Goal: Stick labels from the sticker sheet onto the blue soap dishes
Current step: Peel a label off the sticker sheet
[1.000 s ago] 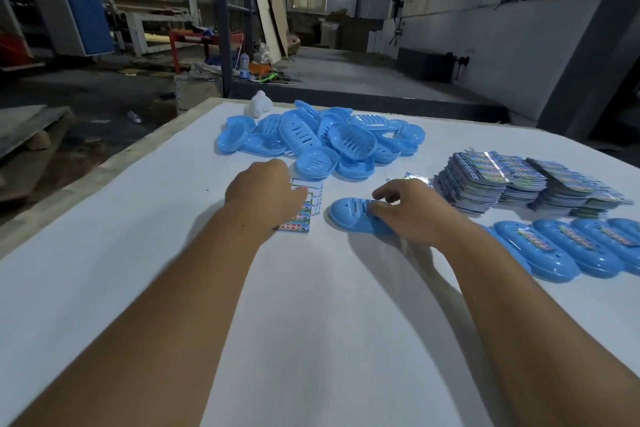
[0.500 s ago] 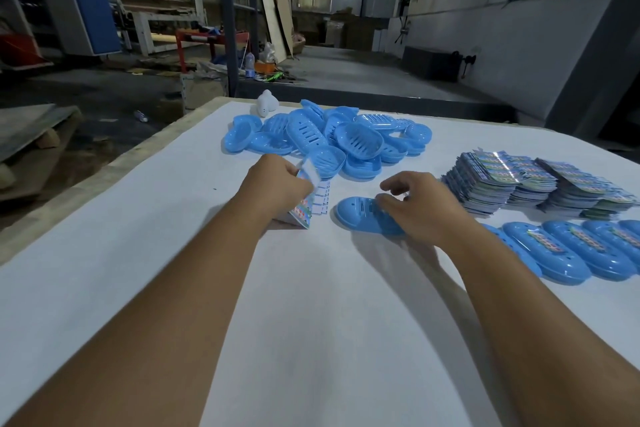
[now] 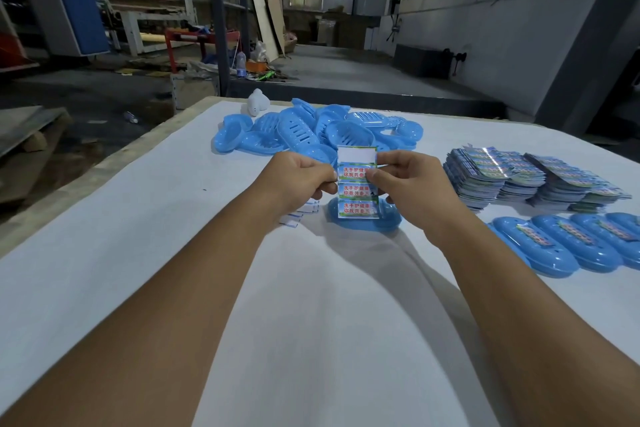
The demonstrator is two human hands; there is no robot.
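Note:
I hold a sticker sheet [image 3: 356, 189] upright between both hands, above a single blue soap dish [image 3: 389, 220] lying upside down on the white table. The sheet shows three printed labels and a blank white strip at its top. My left hand [image 3: 299, 182] grips the sheet's left edge. My right hand [image 3: 407, 185] pinches its right edge at the top label. A heap of bare blue soap dishes [image 3: 311, 133] lies behind the sheet. Labelled soap dishes [image 3: 568, 241] sit in a row at the right.
Stacks of sticker sheets [image 3: 533, 177] lie at the right. Used white backing strips [image 3: 299, 213] lie under my left wrist. A white object [image 3: 258, 103] stands at the table's far edge. The table's left edge [image 3: 104, 170] drops to a cluttered workshop floor.
My left hand lifted the sticker sheet off the table and turned it upright. My right hand left the soap dish and took the sheet's right edge.

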